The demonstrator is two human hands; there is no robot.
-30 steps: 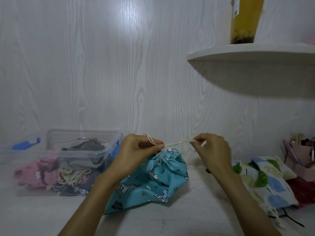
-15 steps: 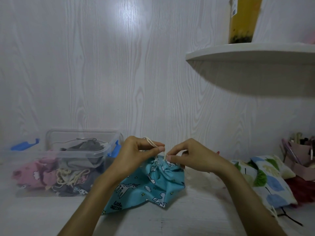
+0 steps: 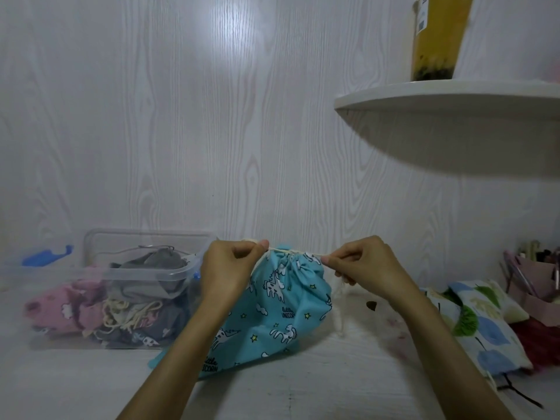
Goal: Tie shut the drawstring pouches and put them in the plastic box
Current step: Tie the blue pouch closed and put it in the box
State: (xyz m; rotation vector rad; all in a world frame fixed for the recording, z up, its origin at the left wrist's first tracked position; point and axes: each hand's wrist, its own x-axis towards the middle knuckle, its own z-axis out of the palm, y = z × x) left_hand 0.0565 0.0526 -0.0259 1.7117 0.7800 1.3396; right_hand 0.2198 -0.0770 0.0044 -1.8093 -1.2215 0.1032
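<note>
- We see the left hand [image 3: 229,272] pinching one end of the cream drawstring [image 3: 280,251] between thumb and curled fingers, at the gathered mouth of the turquoise unicorn pouch [image 3: 280,310]
- The right hand [image 3: 362,269] pinches the other end, at 3 o'clock from the mouth; the cord between the two hands runs nearly level
- We find the pouch on the white table [image 3: 318,386], its mouth puckered and raised, its body slumped toward 7 o'clock
- The clear plastic box [image 3: 145,269] sits at 9 o'clock from the pouch, just beside it, with pink and grey pouches inside
- A tree-print pouch [image 3: 485,325] lies at 3 o'clock, well apart
- At 1 o'clock a white shelf [image 3: 448,98] carries a yellow drink cup [image 3: 436,37]
</note>
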